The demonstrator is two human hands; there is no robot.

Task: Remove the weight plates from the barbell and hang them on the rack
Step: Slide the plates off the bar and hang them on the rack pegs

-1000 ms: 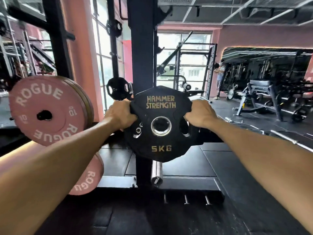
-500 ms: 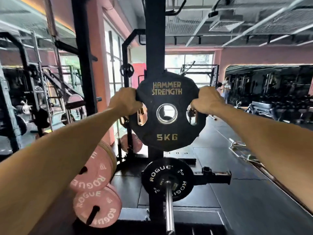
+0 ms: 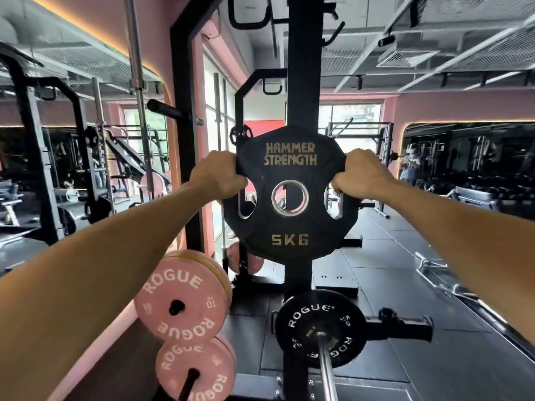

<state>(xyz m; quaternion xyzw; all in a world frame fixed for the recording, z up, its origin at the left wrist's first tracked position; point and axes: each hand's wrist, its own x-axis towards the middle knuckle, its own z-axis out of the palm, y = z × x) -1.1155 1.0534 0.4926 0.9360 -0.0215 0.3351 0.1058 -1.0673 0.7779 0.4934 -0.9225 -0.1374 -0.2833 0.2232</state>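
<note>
The person holds a black 5 kg plate (image 3: 290, 195) up in front of the dark upright of the rack (image 3: 304, 82), face toward the camera and lettering upright. The left hand (image 3: 217, 176) curls round the plate's upper left edge, its fingers apparently reaching into the left grip slot, and the right hand (image 3: 360, 173) does the same through the right slot; both are closed firmly on the plate. Its steel-ringed centre hole (image 3: 288, 198) sits roughly in line with the upright, and whether a storage peg lies behind it at this height cannot be told, since the plate covers that spot. Lower down, a black Rogue plate (image 3: 320, 328) sits on a silver bar (image 3: 327, 369) that points toward the camera, and two pink Rogue plates (image 3: 181, 308) hang to the left of it. The step in hand looks like hanging the plate. To do it well, the person would likely keep the plate square to the peg, sight the peg through the ring, and slide it straight on rather than at a tilt, so the ring does not bind. Fingers inside the slots may get pinched against the upright as the plate seats, so the hold is best eased outward only once the peg carries the weight.
</note>
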